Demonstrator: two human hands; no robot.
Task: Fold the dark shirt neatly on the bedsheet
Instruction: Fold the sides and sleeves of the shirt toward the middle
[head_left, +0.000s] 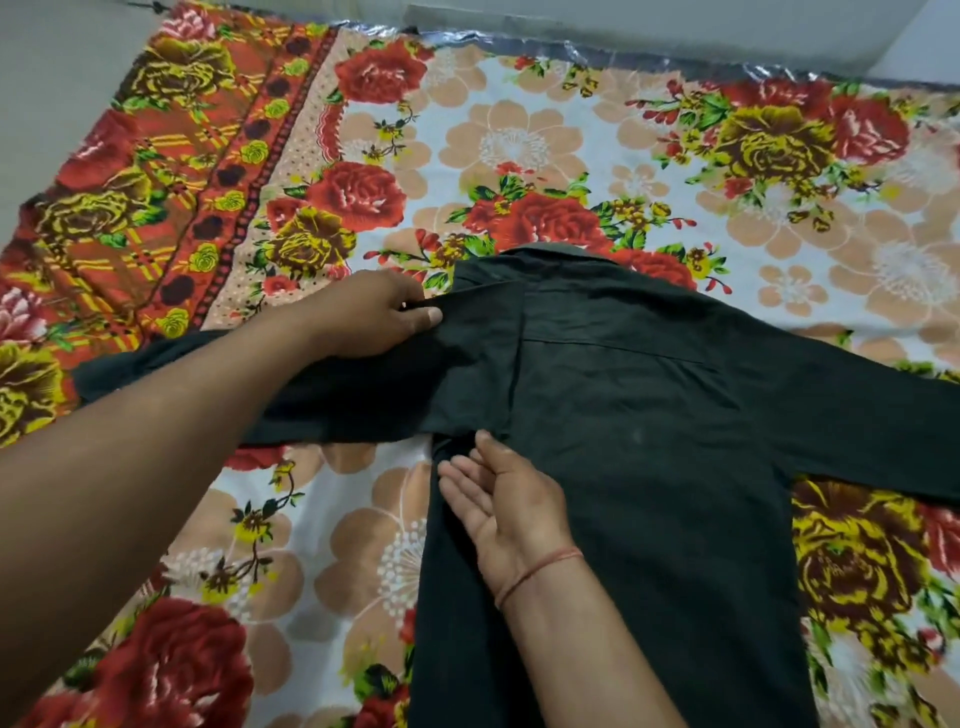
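Where the dark shirt lay spread on the flowered bedsheet, its collar pointed away from the person and its hem ran out past the bottom edge of the view. The sleeve on the person's right was cut off by the right border. The other sleeve stretched left, partly hidden under the left forearm. The left hand gripped a fold of cloth at the shirt's near shoulder, with the thumb on top and the fingers curled, their tips buried in the fabric. The right hand lay palm up at the armpit seam, its fingers loosely straight and holding nothing, the thumb tip touching the cloth. A red thread circled that wrist.
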